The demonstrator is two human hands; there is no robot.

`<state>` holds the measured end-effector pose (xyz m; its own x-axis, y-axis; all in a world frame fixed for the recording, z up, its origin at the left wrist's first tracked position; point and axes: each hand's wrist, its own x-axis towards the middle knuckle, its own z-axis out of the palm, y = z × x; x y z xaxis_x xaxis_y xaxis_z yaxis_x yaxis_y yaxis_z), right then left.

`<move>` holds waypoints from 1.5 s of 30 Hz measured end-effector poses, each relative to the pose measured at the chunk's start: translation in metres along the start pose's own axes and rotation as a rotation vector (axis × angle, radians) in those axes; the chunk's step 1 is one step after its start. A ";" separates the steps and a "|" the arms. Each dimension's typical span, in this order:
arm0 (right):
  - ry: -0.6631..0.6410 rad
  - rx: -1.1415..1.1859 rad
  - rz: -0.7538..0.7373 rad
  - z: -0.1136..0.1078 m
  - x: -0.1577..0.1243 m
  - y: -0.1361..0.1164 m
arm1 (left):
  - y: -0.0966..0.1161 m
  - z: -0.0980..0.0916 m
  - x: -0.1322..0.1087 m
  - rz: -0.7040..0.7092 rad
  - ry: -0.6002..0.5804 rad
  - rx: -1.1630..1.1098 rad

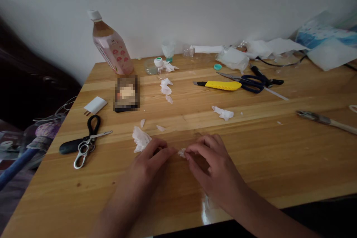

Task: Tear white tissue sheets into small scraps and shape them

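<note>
My right hand pinches a small white scrap of tissue paper between thumb and forefinger, low over the wooden table. From the other side, my left hand has its thumb and forefinger closed together, their tips right at the scrap's left end. What sits between those left fingertips is hidden. A crumpled tissue piece lies just beyond my left knuckles. Small torn bits are scattered past it, and another crumpled tissue rests farther off to the right.
A yellow utility knife and scissors lie toward the back. At left are a drink bottle, a pixelated box, a white charger plug and keys. A brush-like tool lies right; plastic wrappings line the wall.
</note>
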<state>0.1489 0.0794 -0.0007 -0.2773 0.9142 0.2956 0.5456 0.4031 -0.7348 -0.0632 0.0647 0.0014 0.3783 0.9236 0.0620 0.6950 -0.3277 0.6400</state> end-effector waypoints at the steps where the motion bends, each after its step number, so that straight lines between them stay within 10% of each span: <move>1: -0.001 -0.002 0.009 0.001 0.001 0.000 | 0.000 0.000 0.000 -0.001 -0.006 0.006; 45: -0.032 -0.220 -0.161 -0.006 -0.014 0.001 | 0.001 0.000 0.001 0.140 -0.029 0.255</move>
<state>0.1583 0.0671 -0.0018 -0.3975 0.8371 0.3759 0.6500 0.5460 -0.5285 -0.0619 0.0653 0.0017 0.4961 0.8609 0.1123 0.7645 -0.4945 0.4134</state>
